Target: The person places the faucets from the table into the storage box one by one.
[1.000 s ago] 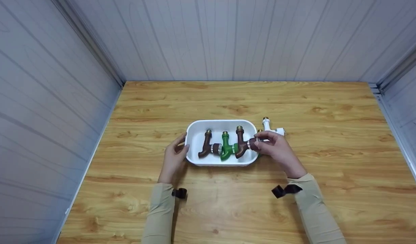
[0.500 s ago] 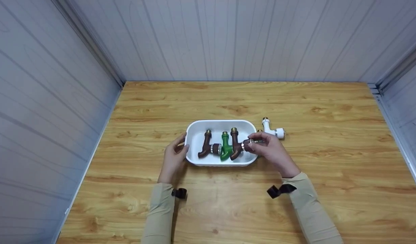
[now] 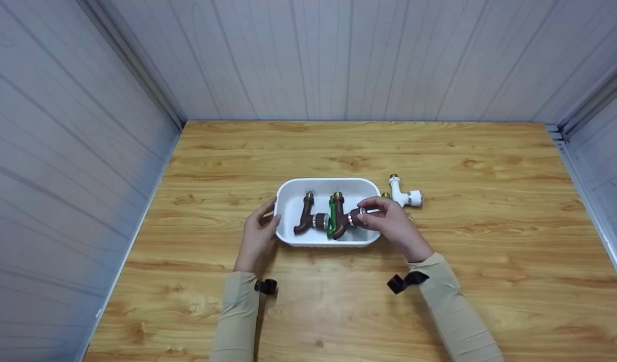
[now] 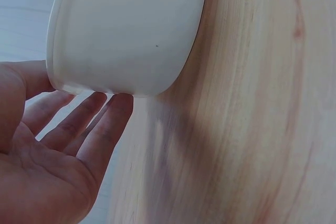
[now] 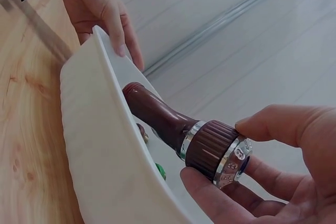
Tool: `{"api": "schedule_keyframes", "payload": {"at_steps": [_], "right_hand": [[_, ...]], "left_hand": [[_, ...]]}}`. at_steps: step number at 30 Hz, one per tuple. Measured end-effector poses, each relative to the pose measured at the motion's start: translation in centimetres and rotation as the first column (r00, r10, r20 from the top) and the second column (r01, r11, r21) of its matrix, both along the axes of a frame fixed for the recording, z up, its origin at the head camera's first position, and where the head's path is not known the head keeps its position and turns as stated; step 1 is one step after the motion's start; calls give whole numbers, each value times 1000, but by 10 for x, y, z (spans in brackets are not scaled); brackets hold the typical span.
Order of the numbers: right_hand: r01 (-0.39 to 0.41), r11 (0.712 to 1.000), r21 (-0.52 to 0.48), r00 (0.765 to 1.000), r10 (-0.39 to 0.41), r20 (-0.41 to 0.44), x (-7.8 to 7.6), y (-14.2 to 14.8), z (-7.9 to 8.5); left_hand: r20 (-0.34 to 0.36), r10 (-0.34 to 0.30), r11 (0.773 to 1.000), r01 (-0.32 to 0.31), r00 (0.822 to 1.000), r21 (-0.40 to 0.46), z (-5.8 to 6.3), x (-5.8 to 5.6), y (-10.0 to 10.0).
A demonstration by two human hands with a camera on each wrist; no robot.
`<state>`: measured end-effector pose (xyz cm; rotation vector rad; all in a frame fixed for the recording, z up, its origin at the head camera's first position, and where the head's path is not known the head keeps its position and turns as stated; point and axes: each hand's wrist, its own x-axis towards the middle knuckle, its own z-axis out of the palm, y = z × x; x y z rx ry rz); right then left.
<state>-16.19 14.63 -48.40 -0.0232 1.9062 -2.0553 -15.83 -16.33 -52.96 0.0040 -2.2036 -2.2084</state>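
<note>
My right hand [image 3: 391, 223] pinches the ribbed brown knob of a brown faucet [image 3: 340, 221] between thumb and fingers, holding it over the white tub [image 3: 288, 240]. In the right wrist view, this faucet [image 5: 163, 119] tilts across the tub's rim, with a silver collar by its knob. Under it in the tub lies a green faucet [image 3: 331, 232], mostly hidden. Another brown faucet [image 3: 306, 213] rests at the tub's left. My left hand [image 3: 258, 234] holds the tub's left end, fingertips on the outer wall [image 4: 131, 35] and thumb at the rim.
On the wooden table [image 3: 464, 201], just right of the tub, lies a white faucet [image 3: 399, 193]. Beside it a brass threaded end [image 3: 386, 195] shows, its body hidden behind my right hand. Pale panel walls [image 3: 338, 60] enclose the back and sides.
My right hand has carried the brown faucet leftward, from the tub's right end to above the green faucet, now covering most of it. My left hand and the tub have stayed put.
</note>
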Motion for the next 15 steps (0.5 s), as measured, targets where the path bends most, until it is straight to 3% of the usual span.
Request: {"api": "schedule_keyframes", "payload": {"at_steps": [4,15], "right_hand": [[-7,999,34,1000,7,-11,1,-4,-1],[-20,995,101,999,24,-36,0,-20,-2]], "left_hand": [[6,23,1000,-23,1000,-1,-6,-2,1],[35,34,999,-35,999,21,-5,0,2]]}}
